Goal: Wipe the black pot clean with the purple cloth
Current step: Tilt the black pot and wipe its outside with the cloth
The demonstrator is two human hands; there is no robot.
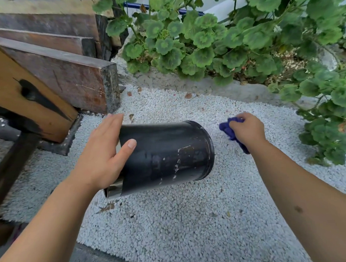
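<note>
Head view shows white gravel [193,220] under my arms, geraniums [233,37] beyond. I see the black pot [165,155] on its side above it, long axis running left to right, flared rim pointing right. My left hand [103,152] grips its left end, thumb across the wall. My right hand [248,129], apart from the rim, clenches the bunched purple cloth [229,129].

White gravel [193,220] covers the ground across the middle and lower frame. A few dry leaves [188,95] lie scattered on it near the upper middle. Dark wooden beams [65,76] rest at the upper left edge of the gravel. A grey concrete kerb [236,89] borders it toward the upper right.
</note>
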